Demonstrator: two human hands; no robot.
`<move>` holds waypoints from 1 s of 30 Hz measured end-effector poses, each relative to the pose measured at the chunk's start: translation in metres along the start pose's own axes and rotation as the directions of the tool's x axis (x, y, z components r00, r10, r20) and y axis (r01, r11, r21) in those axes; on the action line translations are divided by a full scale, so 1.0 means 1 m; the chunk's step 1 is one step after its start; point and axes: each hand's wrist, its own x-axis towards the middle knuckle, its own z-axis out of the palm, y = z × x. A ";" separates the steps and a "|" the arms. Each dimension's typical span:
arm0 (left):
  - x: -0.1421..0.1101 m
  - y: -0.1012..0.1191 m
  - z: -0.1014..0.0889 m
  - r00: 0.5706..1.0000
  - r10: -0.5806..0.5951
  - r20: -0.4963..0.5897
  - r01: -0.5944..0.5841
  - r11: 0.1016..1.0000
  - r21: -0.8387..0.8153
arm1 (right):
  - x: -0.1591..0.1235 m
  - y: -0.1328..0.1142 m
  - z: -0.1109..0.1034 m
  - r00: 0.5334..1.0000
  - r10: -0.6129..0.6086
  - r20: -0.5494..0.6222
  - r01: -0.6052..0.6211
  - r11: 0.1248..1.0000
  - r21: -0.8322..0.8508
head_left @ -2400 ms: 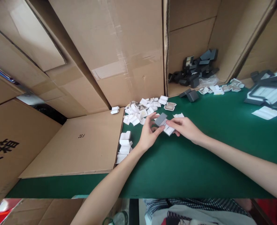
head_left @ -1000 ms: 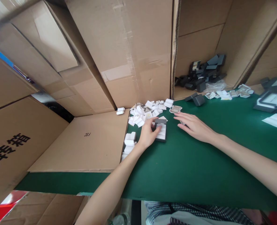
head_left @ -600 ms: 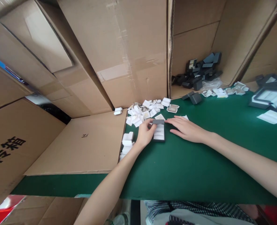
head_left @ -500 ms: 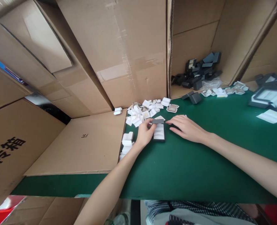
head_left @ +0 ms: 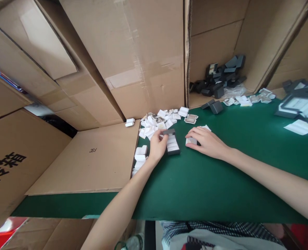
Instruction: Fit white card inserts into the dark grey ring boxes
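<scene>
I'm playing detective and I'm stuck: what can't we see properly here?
Head view:
Small white object: partly covered by the right hand.
Open dark grey box: left side behind the left hand.
Brown cardboard carton with black printing: cut by left edge.
Rightmost dark grey boxes: blurred, cut by right edge.

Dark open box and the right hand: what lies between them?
Head view: between the dark open box and the right hand lies bare green tabletop, then a white piece at that hand's fingers.

I count two hands point(head_left: 157, 145) point(head_left: 206, 141), one held dark box point(head_left: 174, 151), one held white insert point(head_left: 190, 141), and two dark-box heaps point(head_left: 219, 77) point(head_left: 301, 99).
</scene>
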 end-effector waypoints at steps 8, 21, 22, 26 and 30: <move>0.000 -0.006 0.000 0.996 -0.057 0.072 0.062 0.996 -0.065 | -0.004 0.002 -0.003 0.994 0.097 -0.056 -0.090 0.988 0.124; -0.006 0.000 0.000 0.979 0.093 0.184 -0.084 0.995 -0.057 | -0.001 0.006 -0.006 0.763 0.646 0.029 -0.429 0.472 0.770; -0.005 0.000 0.000 0.979 0.093 0.182 -0.085 0.995 -0.052 | -0.001 0.005 -0.006 0.760 0.647 0.060 -0.428 0.429 0.796; -0.005 -0.002 0.000 0.981 0.091 0.173 -0.085 0.996 -0.038 | -0.001 0.003 -0.004 0.781 0.611 0.127 -0.410 0.349 0.843; -0.006 -0.001 0.001 0.980 0.067 0.186 -0.054 0.996 -0.074 | -0.001 0.005 -0.002 0.817 0.547 0.183 -0.432 0.370 0.823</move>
